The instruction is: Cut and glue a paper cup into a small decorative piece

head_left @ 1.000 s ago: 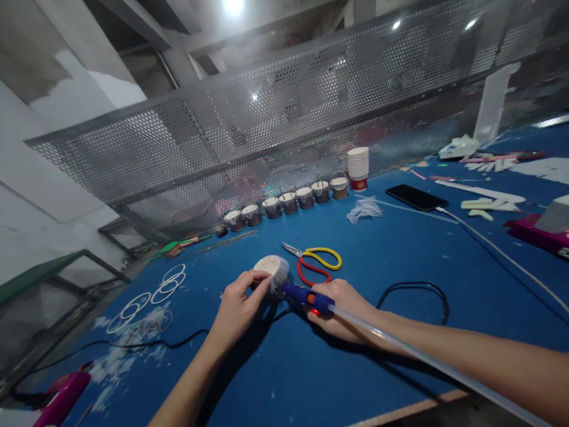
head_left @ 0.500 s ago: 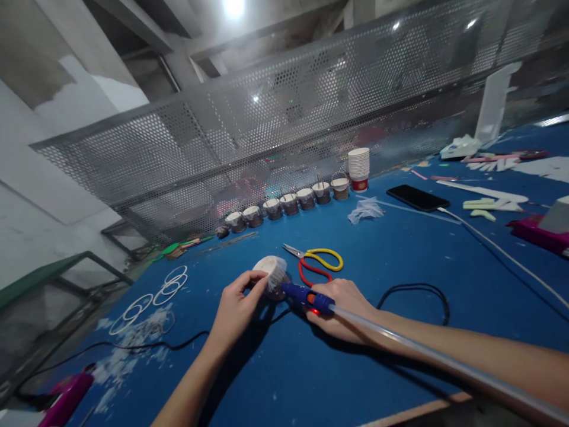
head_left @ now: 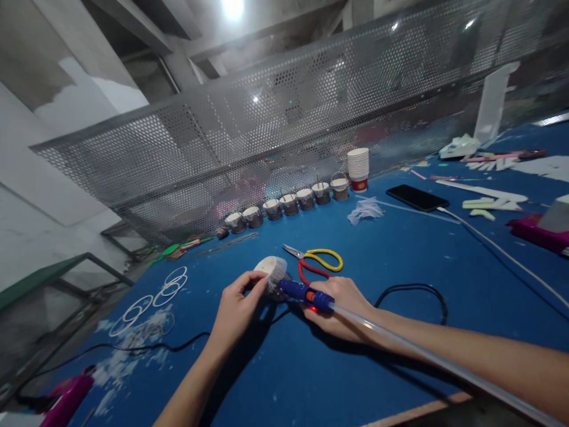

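My left hand [head_left: 242, 299] pinches the near side of a small white-topped paper cup [head_left: 268, 265], where a strip of sheer white mesh [head_left: 278, 271] hangs over its side. The cup is tilted, and its lower part looks dark. In my right hand [head_left: 340, 308] is a blue glue gun [head_left: 294, 290] with a red light glowing on it. Its nozzle end is at the right side of the cup; whether it touches cannot be made out. A long clear glue stick [head_left: 400, 338] runs out of its back over my forearm. Scissors [head_left: 317, 264] with yellow and red handles lie just beyond my right hand.
Along the metal mesh panel [head_left: 267, 136] stands a row of several wrapped cups [head_left: 288, 203], ending at a stack of paper cups [head_left: 358, 169]. A phone [head_left: 416, 197] on a white cable lies right. White rings [head_left: 170, 287] and a black cord [head_left: 178, 344] are left.
The glue gun has shifted very slightly left along the cup's side, with my right hand. My left hand keeps its pinch on the cup and mesh.
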Demonstrator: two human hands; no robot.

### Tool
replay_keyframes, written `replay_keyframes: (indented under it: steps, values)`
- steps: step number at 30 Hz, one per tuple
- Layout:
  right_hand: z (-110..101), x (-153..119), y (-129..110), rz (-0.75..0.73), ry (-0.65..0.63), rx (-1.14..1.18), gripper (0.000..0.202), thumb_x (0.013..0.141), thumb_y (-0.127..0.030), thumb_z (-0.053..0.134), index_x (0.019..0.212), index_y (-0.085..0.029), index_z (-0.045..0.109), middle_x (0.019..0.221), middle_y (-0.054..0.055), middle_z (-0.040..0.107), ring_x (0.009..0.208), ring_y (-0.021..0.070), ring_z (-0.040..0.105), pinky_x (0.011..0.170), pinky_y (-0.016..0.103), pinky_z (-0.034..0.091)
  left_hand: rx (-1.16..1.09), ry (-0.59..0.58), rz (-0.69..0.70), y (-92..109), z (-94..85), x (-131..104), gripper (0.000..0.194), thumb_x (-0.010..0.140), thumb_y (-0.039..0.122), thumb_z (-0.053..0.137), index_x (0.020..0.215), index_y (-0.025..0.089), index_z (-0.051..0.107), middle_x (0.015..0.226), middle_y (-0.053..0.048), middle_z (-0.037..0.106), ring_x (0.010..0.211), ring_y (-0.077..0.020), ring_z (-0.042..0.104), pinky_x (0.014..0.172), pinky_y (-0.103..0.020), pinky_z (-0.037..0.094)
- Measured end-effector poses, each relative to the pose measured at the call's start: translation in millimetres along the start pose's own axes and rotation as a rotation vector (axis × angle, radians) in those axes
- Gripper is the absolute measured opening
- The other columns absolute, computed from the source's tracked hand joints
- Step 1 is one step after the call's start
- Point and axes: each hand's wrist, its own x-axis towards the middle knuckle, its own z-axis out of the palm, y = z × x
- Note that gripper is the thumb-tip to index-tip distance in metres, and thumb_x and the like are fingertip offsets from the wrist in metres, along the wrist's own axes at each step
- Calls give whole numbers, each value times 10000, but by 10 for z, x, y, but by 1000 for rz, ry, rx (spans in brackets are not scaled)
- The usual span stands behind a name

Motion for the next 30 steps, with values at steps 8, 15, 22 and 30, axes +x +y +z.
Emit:
replay_keyframes:
  steps: [8,15,22,30]
  values:
    - [28,-5,21,27,-19,-3,184,772,-345,592,723,-187,672,691,49,714,582,174,618,512,252,237,14,17,20,5,3,-7,226,749,386,604,766,175,680,731,-20,703,695,-181,637,672,-268,492]
    - [5,3,-12,7,-21,14,183,780,-330,589,708,-177,659,682,45,707,588,166,615,526,251,251,23,25,33,36,17,-11,216,754,377,595,762,175,673,713,-9,689,655,-160,624,636,-248,489]
    - [27,-5,7,6,-10,8,182,778,-336,592,725,-182,673,693,44,708,591,167,614,517,251,247,42,32,16,20,22,-16,225,749,388,601,759,172,667,709,-7,672,650,-155,603,633,-244,473]
    - [-2,-37,21,31,-30,37,176,779,-325,588,703,-188,667,667,31,698,572,163,609,513,251,245,87,49,42,39,24,-4,215,736,386,593,722,178,644,674,2,639,615,-147,564,607,-241,453]
